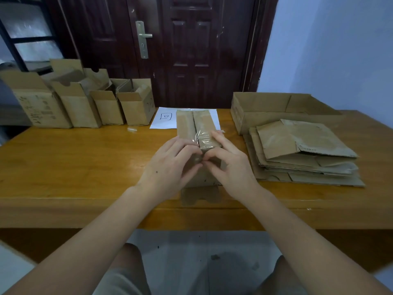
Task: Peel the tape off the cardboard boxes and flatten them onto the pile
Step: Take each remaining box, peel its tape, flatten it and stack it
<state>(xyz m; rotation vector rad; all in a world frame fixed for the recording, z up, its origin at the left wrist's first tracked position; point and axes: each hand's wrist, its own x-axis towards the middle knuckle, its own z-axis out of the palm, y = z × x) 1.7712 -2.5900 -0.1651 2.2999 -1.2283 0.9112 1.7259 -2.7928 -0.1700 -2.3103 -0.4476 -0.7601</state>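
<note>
At the middle of the wooden counter (85,158) lies a taped cardboard box (196,126). Both hands, left hand (172,165) and right hand (228,165), curl onto its near end, fingertips pinching at clear tape (205,138). Open boxes (83,103) stand far left; a flattened pile (304,150) and shallow tray (265,105) sit right. White paper (163,119) lies behind.

- A wooden table (85,158) with a glossy orange-brown top carries everything.
- A row of open upright cardboard boxes (85,103) stands along its far left edge.
- A white sheet of paper (164,120) with a hand-drawn mark lies at the far middle.
- A taped cardboard box (196,126) stands at the centre, partly over the paper.
- A pile of flattened cardboard (302,152) lies on the right.
- A shallow open carton (265,105) sits just behind the pile.
- A small scrap of clear tape (132,129) lies near the row of boxes.
</note>
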